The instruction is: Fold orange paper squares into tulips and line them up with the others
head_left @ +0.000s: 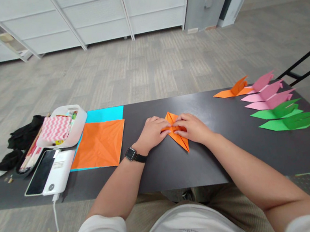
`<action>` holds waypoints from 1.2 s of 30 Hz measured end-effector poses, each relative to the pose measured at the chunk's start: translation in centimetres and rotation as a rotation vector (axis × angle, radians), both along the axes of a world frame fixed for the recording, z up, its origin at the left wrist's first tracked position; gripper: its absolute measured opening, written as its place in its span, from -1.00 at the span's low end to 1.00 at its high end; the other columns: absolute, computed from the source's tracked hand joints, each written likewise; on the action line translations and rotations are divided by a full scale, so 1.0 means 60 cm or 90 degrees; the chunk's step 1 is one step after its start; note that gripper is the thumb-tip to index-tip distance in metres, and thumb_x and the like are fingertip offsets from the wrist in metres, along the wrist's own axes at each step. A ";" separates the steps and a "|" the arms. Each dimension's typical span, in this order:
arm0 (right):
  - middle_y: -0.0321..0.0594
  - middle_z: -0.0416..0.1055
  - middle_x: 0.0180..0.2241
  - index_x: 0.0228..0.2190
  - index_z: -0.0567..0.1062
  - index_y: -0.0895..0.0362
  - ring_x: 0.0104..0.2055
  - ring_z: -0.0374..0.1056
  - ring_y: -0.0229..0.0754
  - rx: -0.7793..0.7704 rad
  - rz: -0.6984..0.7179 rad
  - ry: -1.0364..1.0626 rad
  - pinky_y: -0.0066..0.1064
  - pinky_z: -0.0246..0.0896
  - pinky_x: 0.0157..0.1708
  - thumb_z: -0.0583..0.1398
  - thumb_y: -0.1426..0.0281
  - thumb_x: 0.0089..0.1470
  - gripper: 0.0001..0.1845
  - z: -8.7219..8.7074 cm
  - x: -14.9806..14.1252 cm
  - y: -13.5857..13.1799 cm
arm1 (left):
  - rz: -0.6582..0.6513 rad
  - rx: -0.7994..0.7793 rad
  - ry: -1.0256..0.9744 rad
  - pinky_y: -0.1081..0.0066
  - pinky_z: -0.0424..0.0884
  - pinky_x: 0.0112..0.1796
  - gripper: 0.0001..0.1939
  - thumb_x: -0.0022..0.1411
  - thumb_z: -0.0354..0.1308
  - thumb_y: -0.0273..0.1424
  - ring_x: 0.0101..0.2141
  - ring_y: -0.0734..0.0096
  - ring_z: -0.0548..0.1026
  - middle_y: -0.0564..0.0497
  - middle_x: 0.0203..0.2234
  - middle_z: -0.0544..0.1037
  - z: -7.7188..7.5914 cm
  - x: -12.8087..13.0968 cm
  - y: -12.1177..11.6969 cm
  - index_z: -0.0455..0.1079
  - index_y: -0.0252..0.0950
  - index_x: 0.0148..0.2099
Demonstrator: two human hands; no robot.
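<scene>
A folded orange paper (178, 137), diamond-shaped with points toward and away from me, lies on the dark table (164, 166). My left hand (152, 131), with a black watch on its wrist, presses its fingertips on the paper's left side. My right hand (193, 126) presses the right side, fingers curled over the middle fold. Both hands meet at the centre of the paper.
A flat orange sheet (99, 145) lies over a cyan sheet (103, 115) at left. A white tray (63, 126) with patterned paper, a phone (40, 173) and a white power bank (59, 172) sit further left. Finished folded orange, pink and green figures (273, 105) line the right side.
</scene>
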State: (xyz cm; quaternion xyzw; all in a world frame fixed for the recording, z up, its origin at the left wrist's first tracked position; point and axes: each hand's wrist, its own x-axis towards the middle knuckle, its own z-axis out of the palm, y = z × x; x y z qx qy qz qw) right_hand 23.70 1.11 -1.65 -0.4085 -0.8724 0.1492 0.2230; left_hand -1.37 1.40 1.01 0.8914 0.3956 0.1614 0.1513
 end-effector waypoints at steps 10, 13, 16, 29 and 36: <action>-0.10 0.51 -0.05 -0.02 0.68 -0.04 0.01 0.43 0.05 -0.004 0.003 0.008 -0.02 0.35 0.08 0.37 0.37 0.23 -0.72 0.000 0.002 0.001 | -0.007 -0.035 -0.043 -0.12 0.09 0.41 -0.69 0.40 0.27 -0.29 0.24 0.12 0.45 0.01 0.16 0.61 -0.003 -0.006 0.011 0.54 -0.05 0.16; -0.09 0.51 -0.05 -0.02 0.68 -0.05 0.02 0.42 0.05 -0.005 0.007 0.010 -0.02 0.35 0.09 0.36 0.36 0.24 -0.73 0.000 0.002 0.001 | 0.005 -0.055 -0.033 -0.24 -0.10 0.47 -0.62 0.37 0.29 -0.28 0.35 0.05 0.36 -0.01 0.23 0.56 -0.006 -0.008 0.017 0.51 -0.05 0.21; -0.10 0.51 -0.04 -0.02 0.68 -0.04 0.03 0.42 0.04 -0.007 0.005 0.010 -0.03 0.34 0.10 0.35 0.34 0.25 -0.74 0.000 0.002 0.001 | 0.003 -0.073 -0.026 -0.33 -0.24 0.47 -0.56 0.36 0.28 -0.28 0.43 -0.03 0.25 -0.03 0.29 0.51 -0.006 -0.009 0.021 0.46 -0.06 0.26; -0.09 0.52 -0.03 -0.01 0.68 -0.04 0.03 0.42 0.05 0.000 0.002 -0.005 -0.01 0.33 0.09 0.33 0.34 0.28 -0.75 0.001 0.000 -0.001 | 0.010 -0.059 0.001 -0.44 -0.41 0.43 -0.38 0.30 0.29 -0.24 0.49 -0.20 0.11 -0.09 0.41 0.38 -0.004 -0.005 0.024 0.37 -0.09 0.38; -0.07 0.54 0.03 0.03 0.68 0.00 0.05 0.42 0.07 0.027 -0.008 -0.016 0.02 0.35 0.09 0.20 0.41 0.36 -0.69 0.001 0.001 0.002 | 0.080 0.029 -0.011 -0.38 -0.30 0.45 -0.46 0.37 0.24 -0.29 0.48 -0.15 0.12 -0.13 0.45 0.31 -0.011 0.001 0.022 0.38 -0.15 0.36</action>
